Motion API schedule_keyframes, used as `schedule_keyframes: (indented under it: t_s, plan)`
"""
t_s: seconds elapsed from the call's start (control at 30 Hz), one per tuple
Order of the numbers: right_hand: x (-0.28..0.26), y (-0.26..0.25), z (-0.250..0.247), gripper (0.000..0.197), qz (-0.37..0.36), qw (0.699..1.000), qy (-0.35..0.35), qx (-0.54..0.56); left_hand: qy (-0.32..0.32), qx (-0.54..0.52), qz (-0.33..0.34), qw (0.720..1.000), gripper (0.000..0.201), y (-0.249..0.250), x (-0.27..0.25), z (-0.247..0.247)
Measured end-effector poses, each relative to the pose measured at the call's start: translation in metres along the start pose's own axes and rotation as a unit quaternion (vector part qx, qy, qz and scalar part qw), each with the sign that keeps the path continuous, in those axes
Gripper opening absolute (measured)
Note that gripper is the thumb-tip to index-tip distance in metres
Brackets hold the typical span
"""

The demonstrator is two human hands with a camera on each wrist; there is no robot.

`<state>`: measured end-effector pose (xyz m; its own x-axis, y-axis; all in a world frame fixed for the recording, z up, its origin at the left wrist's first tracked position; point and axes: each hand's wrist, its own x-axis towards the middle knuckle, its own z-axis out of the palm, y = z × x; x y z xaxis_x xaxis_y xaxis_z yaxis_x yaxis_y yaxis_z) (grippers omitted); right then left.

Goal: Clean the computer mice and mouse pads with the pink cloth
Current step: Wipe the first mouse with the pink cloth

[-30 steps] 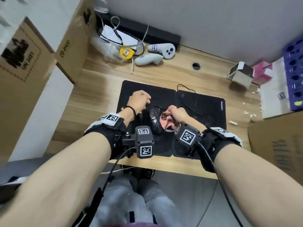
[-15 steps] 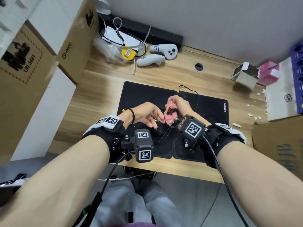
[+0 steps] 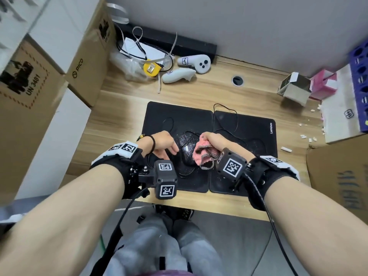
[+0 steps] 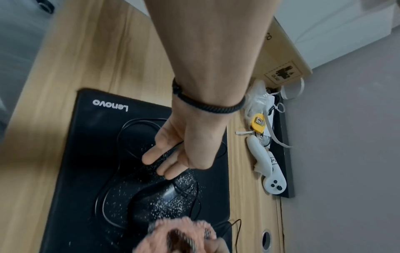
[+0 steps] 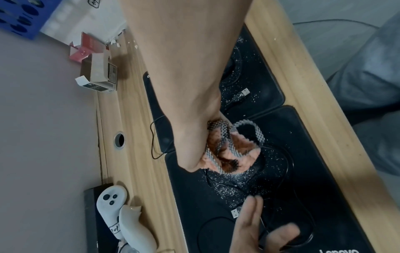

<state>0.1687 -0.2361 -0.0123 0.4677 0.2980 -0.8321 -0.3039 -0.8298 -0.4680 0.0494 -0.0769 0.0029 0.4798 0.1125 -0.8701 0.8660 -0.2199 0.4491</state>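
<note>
A black mouse (image 3: 186,156) dusted with white specks lies on the left black mouse pad (image 3: 179,116), its thin cable looped around it. My right hand (image 3: 214,139) grips the bunched pink cloth (image 3: 202,155) against the mouse's right side. In the right wrist view the cloth (image 5: 236,150) covers the top of the mouse (image 5: 246,174). My left hand (image 3: 165,148) hovers just left of the mouse, holding nothing. Seen from the left wrist, its fingers (image 4: 151,157) point straight toward the mouse (image 4: 160,196). The right mouse pad (image 3: 249,124) also carries specks and cable loops.
Two white controllers (image 3: 196,63), a yellow tape measure (image 3: 150,68) and a plastic bag sit at the desk's back. Cardboard boxes (image 3: 87,62) stand left. A small open box (image 3: 294,87), pink packets and white crumbs lie right. A USB plug (image 5: 236,213) lies on the left pad.
My left hand has uncurled and its fingers now lie straight beside the mouse. My right hand lifted the cloth away half a second ago and has brought it back against the mouse.
</note>
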Motion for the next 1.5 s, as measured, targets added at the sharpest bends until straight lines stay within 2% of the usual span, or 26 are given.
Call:
schedule_keyframes:
  t_s: [0.07, 0.13, 0.27, 0.3, 0.43, 0.53, 0.6, 0.7, 0.73, 0.83, 0.97, 1.03, 1.13, 1.2, 1.27, 1.33, 1.37, 1.43, 1.5]
  plan:
    - [-0.006, -0.005, 0.005, 0.013, -0.008, 1.0, -0.01, 0.016, 0.002, -0.023, 0.0, 1.0, 0.031, 0.004, -0.001, 0.01]
    - [-0.009, -0.008, 0.008, 0.015, -0.006, 1.0, -0.001, 0.02, 0.022, -0.062, 0.002, 0.998, 0.032, 0.005, 0.003, 0.019]
    - [-0.001, -0.002, 0.008, 0.049, -0.004, 0.999, 0.022, 0.034, 0.075, -0.109, 0.01, 0.991, 0.02, 0.002, 0.01, 0.024]
    - [0.0, -0.001, 0.007, 0.051, -0.002, 0.999, 0.031, 0.03, 0.099, -0.13, 0.017, 0.986, 0.019, 0.0, 0.01, 0.023]
    - [-0.008, -0.004, 0.004, 0.033, -0.012, 0.998, 0.063, -0.002, 0.141, -0.208, 0.036, 0.967, 0.009, 0.003, 0.011, 0.025]
    - [-0.009, -0.005, 0.004, 0.033, -0.015, 0.997, 0.079, -0.008, 0.163, -0.226, 0.04, 0.959, 0.02, 0.004, 0.028, 0.032]
    - [-0.011, -0.001, 0.002, 0.029, -0.022, 0.996, 0.082, -0.007, 0.172, -0.273, 0.036, 0.946, 0.008, 0.013, 0.025, 0.035]
    - [-0.012, 0.006, -0.001, 0.027, -0.043, 0.995, 0.095, -0.003, 0.161, -0.313, 0.047, 0.935, 0.026, 0.027, 0.017, 0.039]
    - [-0.012, 0.008, -0.003, 0.028, -0.052, 0.993, 0.104, -0.003, 0.157, -0.312, 0.045, 0.936, 0.026, 0.03, 0.018, 0.04]
    - [-0.012, 0.004, -0.01, 0.026, -0.08, 0.99, 0.118, -0.001, 0.176, -0.299, 0.039, 0.937, 0.004, 0.029, 0.033, 0.046]
    - [-0.014, 0.003, -0.016, 0.017, -0.109, 0.989, 0.098, -0.002, 0.207, -0.342, 0.025, 0.916, 0.03, 0.013, 0.073, 0.052]
    - [-0.019, 0.002, -0.018, 0.016, -0.113, 0.991, 0.078, -0.01, 0.208, -0.38, 0.024, 0.901, 0.033, 0.012, 0.076, 0.052]
    - [-0.033, 0.002, -0.018, 0.02, -0.113, 0.992, 0.048, -0.017, 0.212, -0.385, 0.046, 0.897, 0.018, 0.026, 0.046, 0.053]
    - [-0.037, 0.002, -0.016, 0.013, -0.115, 0.992, 0.033, -0.03, 0.211, -0.402, 0.047, 0.89, 0.025, 0.035, 0.029, 0.054]
    - [-0.038, -0.001, -0.014, 0.017, -0.111, 0.993, 0.025, -0.027, 0.181, -0.444, 0.044, 0.876, 0.027, 0.041, 0.014, 0.054]
    - [-0.036, -0.003, -0.013, 0.011, -0.092, 0.996, 0.017, -0.011, 0.149, -0.473, 0.025, 0.868, 0.047, 0.042, 0.01, 0.051]
    - [-0.03, -0.002, -0.015, 0.017, -0.088, 0.996, 0.017, -0.003, 0.133, -0.482, 0.015, 0.866, 0.055, 0.043, 0.007, 0.051]
    - [-0.03, -0.005, -0.02, 0.03, -0.083, 0.996, 0.009, -0.008, 0.117, -0.491, 0.021, 0.863, 0.058, 0.043, 0.001, 0.051]
    - [-0.032, -0.011, -0.027, 0.017, -0.09, 0.995, 0.032, -0.007, 0.11, -0.502, 0.018, 0.858, 0.056, 0.041, 0.001, 0.049]
